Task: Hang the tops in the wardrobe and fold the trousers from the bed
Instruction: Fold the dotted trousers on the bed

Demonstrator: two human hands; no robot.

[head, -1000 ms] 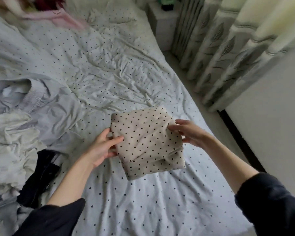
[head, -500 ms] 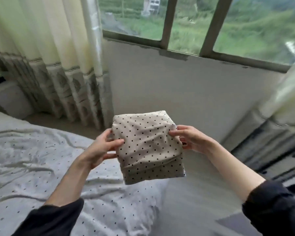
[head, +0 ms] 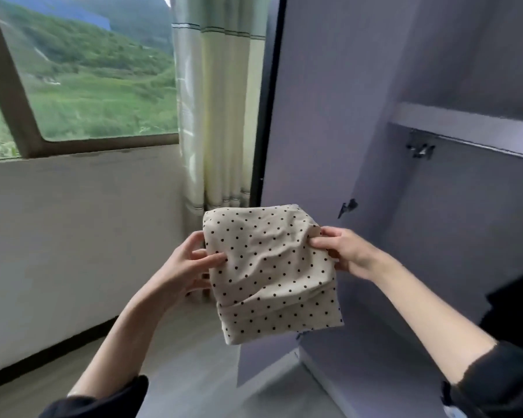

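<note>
- Window (head: 82,70) and curtain (head: 218,116) are sitting beside an open wardrobe (head: 435,206).
- Left hand (head: 187,267) and right hand (head: 347,251) are each pinching the folded dotted trousers (head: 269,273), apparently awaiting shelving.

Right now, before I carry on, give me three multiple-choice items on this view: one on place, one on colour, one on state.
1. Where is the folded bundle?
A. In the air before the open wardrobe
B. Flat on a shelf
C. On the floor

2. What does the bundle's cloth look like?
A. Plain grey
B. Beige with black dots
C. Blue striped

3. How is the bundle held?
A. Left hand alone
B. Hooked on the rail
C. Left hand and right hand each pinching a side

Key:
1 A, the bundle is clear of every surface, with the wardrobe's interior behind it.
2 B, dark dots cover the beige cloth.
3 C, thumbs lie on top at both side edges.
</note>
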